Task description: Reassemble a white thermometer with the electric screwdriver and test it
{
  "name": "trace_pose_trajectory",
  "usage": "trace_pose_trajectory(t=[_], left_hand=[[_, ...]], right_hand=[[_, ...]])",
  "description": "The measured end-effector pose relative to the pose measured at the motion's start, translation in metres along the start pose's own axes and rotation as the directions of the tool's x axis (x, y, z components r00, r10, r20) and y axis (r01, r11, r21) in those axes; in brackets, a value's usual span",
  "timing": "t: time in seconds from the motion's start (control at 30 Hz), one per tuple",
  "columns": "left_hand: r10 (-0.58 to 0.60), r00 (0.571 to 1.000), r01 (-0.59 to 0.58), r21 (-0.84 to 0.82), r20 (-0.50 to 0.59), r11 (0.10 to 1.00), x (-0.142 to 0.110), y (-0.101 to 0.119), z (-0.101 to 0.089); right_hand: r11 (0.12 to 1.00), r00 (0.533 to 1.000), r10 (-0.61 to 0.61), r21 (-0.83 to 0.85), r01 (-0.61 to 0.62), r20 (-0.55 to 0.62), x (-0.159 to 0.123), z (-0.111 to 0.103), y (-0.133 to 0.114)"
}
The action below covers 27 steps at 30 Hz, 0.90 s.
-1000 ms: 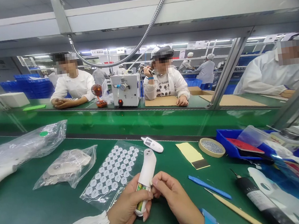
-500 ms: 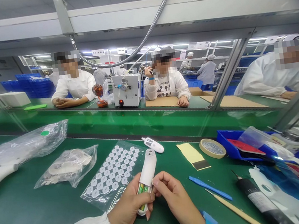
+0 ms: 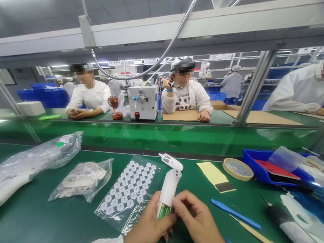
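A white handheld device (image 3: 171, 185) with two dark holes at its rounded top is held tilted above the table. Its lower part is uncovered, showing green batteries (image 3: 164, 211) inside. My left hand (image 3: 151, 225) wraps around that lower part, thumb across the front. Close on its other side, my right hand (image 3: 196, 219) has thumb and fingers pinched together against the device's edge; whatever lies between the fingertips is hidden. Just behind the device lies a smaller white thermometer-like unit (image 3: 171, 161) with a small display.
Left lie a clear bag of round white pieces (image 3: 129, 188), a bag of parts (image 3: 82, 180) and a long bagged white part (image 3: 37, 160). Right are yellow paper (image 3: 212, 173), a tape roll of small metal pieces (image 3: 238, 168), a blue stick (image 3: 235, 213), an electric screwdriver (image 3: 286, 220) and a blue bin (image 3: 272, 177).
The whole view has shifted, so the scene appears lower and slightly farther right. Both hands stay at the device, with the right still pinched at its side.
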State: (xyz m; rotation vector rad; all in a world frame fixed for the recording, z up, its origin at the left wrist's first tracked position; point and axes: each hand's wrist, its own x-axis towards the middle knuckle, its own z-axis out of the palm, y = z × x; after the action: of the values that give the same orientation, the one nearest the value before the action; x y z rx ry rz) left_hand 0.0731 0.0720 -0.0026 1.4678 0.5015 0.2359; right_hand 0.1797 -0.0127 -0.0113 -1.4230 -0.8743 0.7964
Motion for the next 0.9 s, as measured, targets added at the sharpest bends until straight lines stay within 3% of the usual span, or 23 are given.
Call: trace_pose_trajectory(t=[0.13,0.23,0.3,0.4,0.63,0.8,0.9], left_hand=[[0.158,0.982,-0.141,0.157,-0.1,0.977,-0.004,-0.001,-0.002],[0.305,0.944,-0.255,0.309,-0.123,0.916,-0.011,-0.001,-0.002],[0.331,0.938,-0.269,0.381,-0.106,0.884,-0.015,-0.001,-0.001],[0.299,0.948,-0.236,0.387,-0.111,0.891,-0.016,0.0,0.001],[0.102,0.987,-0.087,0.117,-0.125,0.989,-0.005,-0.003,-0.002],[0.058,0.993,-0.049,0.096,-0.102,0.994,-0.004,-0.004,-0.003],[0.028,0.999,-0.027,0.052,-0.022,0.998,-0.007,0.0,-0.002]], right_hand=[[0.994,0.973,0.1,0.067,-0.088,-0.21,0.006,0.0,0.004],[0.974,0.972,0.199,0.135,-0.182,-0.124,0.008,0.002,0.002],[0.96,0.967,0.245,0.158,-0.231,-0.073,0.007,0.002,0.001],[0.94,0.954,0.293,0.201,-0.276,-0.062,0.007,0.0,0.005],[0.894,0.969,0.246,0.385,-0.231,0.011,0.006,-0.001,0.011],[0.919,0.98,0.199,0.35,-0.182,-0.013,0.005,0.002,0.005],[0.946,0.984,0.168,0.288,-0.147,-0.052,0.004,0.002,0.004]])
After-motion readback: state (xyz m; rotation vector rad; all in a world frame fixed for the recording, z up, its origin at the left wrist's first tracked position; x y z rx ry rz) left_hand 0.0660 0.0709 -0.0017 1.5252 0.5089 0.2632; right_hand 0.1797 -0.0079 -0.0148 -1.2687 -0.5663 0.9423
